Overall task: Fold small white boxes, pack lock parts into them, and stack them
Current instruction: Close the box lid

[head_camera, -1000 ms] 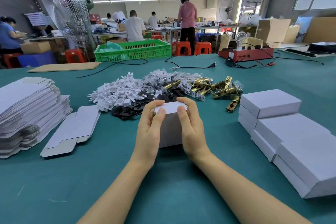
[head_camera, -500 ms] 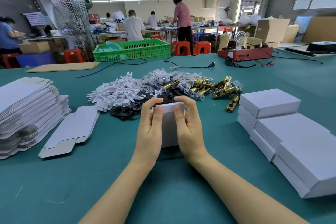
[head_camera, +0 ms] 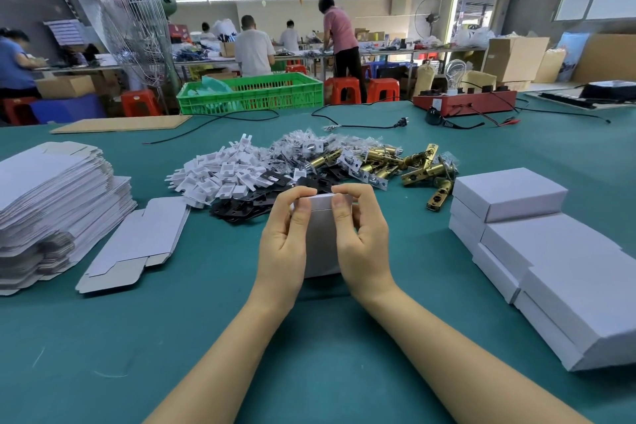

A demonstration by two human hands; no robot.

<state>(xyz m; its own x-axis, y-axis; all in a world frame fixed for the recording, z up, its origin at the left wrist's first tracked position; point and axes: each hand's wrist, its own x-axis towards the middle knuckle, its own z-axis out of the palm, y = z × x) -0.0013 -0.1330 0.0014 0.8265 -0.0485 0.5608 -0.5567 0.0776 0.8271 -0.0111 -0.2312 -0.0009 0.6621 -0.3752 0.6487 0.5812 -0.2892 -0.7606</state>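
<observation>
A small white box stands on end on the green table, gripped from both sides. My left hand holds its left side with fingers curled over the top edge. My right hand holds the right side the same way, thumb on the near face. Just beyond lie piles of white plastic parts, black plates, bagged pieces and brass latches. Finished white boxes are stacked at the right. Flat box blanks are piled at the left, one loose blank beside them.
A green crate, a cardboard sheet, black cables and a red device sit along the table's far edge. People work at benches behind, among red stools. The green table shows bare surface near me.
The fingers of both hands have curled further over the box's top edge, pressing the lid flap down. The box has stayed in the same spot.
</observation>
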